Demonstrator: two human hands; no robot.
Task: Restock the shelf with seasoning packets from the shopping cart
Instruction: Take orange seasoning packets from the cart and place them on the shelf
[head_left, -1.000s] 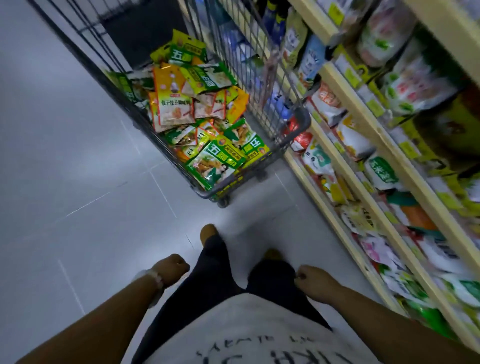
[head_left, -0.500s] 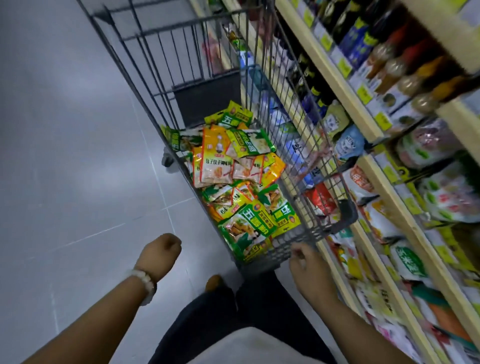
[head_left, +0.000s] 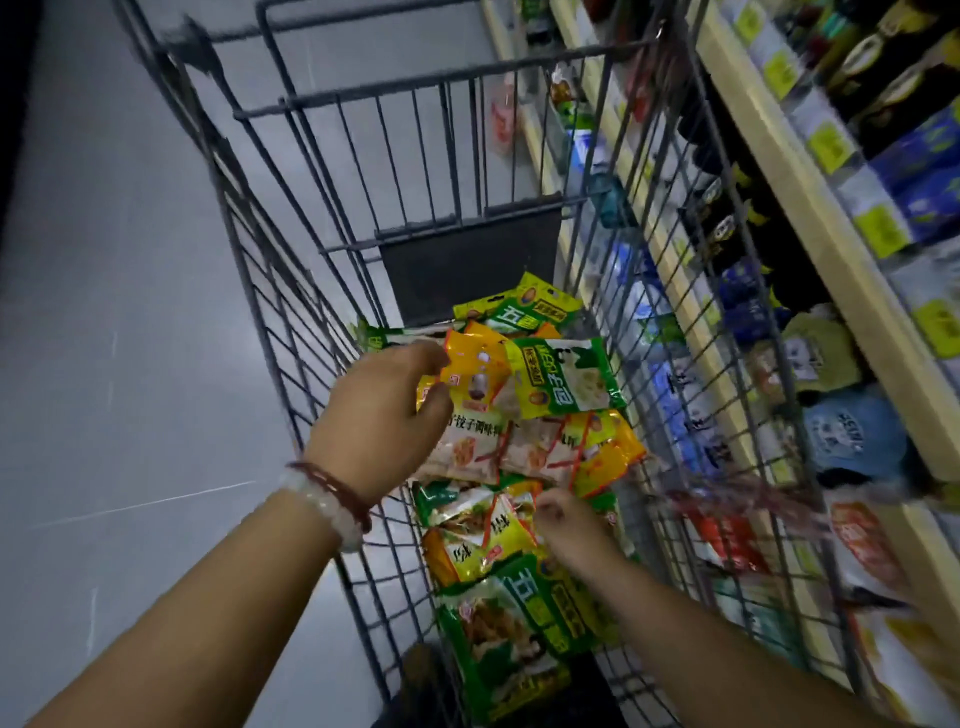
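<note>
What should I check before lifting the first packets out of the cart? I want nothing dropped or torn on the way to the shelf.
1. Left hand on a packet: ok, fingers curl round the edge of the orange packet.
2. Right hand grip: cannot tell, it rests low on the pile, fingers partly hidden.
3. Green packet lies over the orange one and may slide off when lifted: not ok.
4. Path up out of the shopping cart: ok, nothing above the pile.
5. Free slot on the shelf: cannot tell, that side is blurred.
</note>
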